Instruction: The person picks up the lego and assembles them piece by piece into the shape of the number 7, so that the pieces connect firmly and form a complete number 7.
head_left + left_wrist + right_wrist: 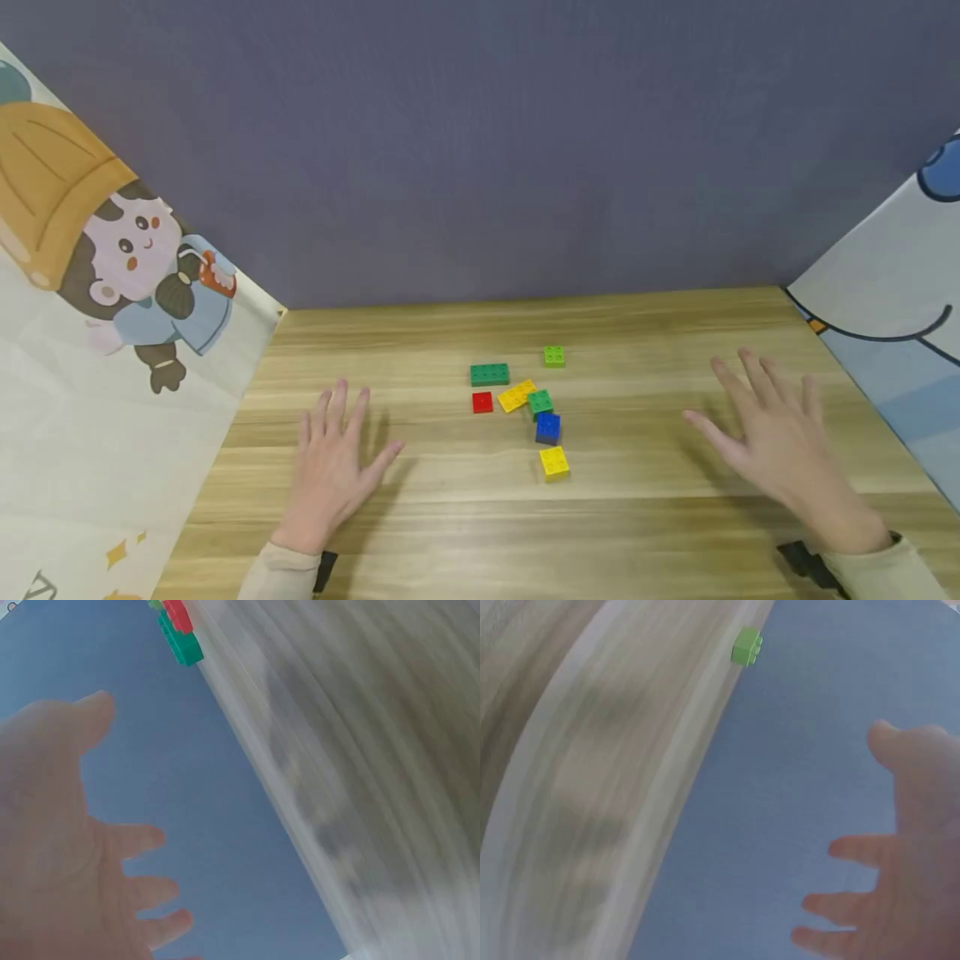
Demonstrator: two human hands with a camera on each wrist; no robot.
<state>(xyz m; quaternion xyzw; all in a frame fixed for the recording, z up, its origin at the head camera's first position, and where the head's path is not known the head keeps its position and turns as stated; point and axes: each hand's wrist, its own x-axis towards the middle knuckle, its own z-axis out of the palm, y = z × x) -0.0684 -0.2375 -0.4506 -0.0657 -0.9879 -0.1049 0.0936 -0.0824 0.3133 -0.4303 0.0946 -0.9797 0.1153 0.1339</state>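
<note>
My left hand (pixel 330 467) hovers over the left of the table with fingers spread, holding nothing; the red brick (pixel 482 402) is nearest to it. On the right, my right hand (pixel 780 442) is also spread and holds nothing, well apart from the bricks. In the middle lie a dark green brick (pixel 490 375), a lime green brick (pixel 553 357), a yellow brick (pixel 517 396), a green brick (pixel 539 402), a blue brick (pixel 548 428) and a second yellow brick (pixel 554 463). The right wrist view shows the lime green brick (pixel 746 646) past the thumb.
The wood-grain table (pixel 465 542) ends at a dark blue-grey wall (pixel 480 150). A white panel with a cartoon figure (pixel 135 242) stands at the left. Another printed panel (pixel 885 258) bounds the right side.
</note>
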